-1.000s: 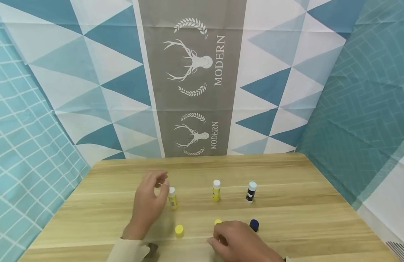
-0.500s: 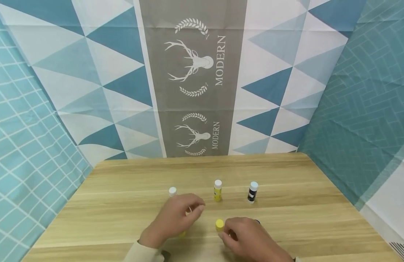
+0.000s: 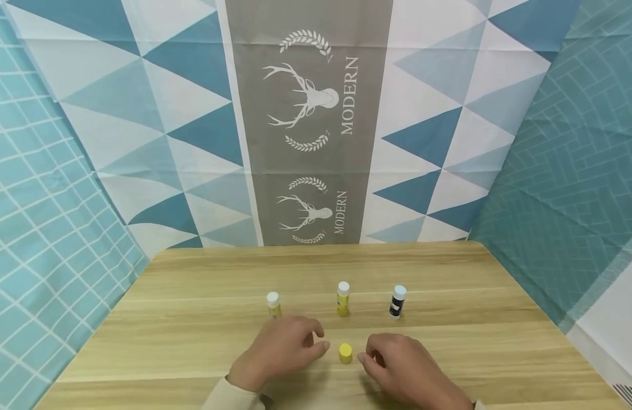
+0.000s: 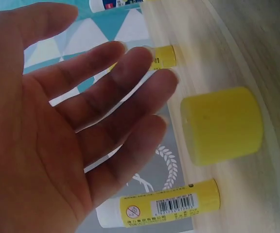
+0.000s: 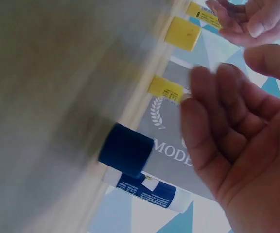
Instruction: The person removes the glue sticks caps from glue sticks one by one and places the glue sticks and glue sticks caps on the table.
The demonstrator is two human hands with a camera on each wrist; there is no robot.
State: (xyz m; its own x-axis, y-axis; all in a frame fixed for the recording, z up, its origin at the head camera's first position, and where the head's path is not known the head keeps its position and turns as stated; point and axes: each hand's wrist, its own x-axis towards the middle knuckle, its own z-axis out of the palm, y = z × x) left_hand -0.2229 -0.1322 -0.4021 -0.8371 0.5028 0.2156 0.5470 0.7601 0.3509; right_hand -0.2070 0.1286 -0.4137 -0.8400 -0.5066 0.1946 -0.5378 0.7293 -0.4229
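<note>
Between my two hands stands a yellow glue-stick cap (image 3: 345, 353) on the wooden table. My left hand (image 3: 282, 350) is just left of it, fingers loosely bent and holding nothing; the left wrist view shows the palm with a yellow cap (image 4: 222, 126) beyond the fingertips. Right of the middle cap, my right hand (image 3: 408, 364) is bent the same way, with nothing in it. A dark blue cap (image 5: 126, 149) stands near its fingers, hidden in the head view. Behind stand upright white-topped glue sticks: two yellow, left (image 3: 274, 304) and middle (image 3: 343, 299), and one navy (image 3: 397, 302).
The wooden tabletop (image 3: 192, 285) reaches back to a patterned cloth backdrop (image 3: 308, 119). Tile-print cloth (image 3: 49, 228) hangs at the left and a teal cloth (image 3: 567, 228) at the right.
My left hand has moved right and nearer from the left glue stick to the middle cap, covering the left yellow cap. My right hand has shifted right, baring the middle cap and covering the blue one.
</note>
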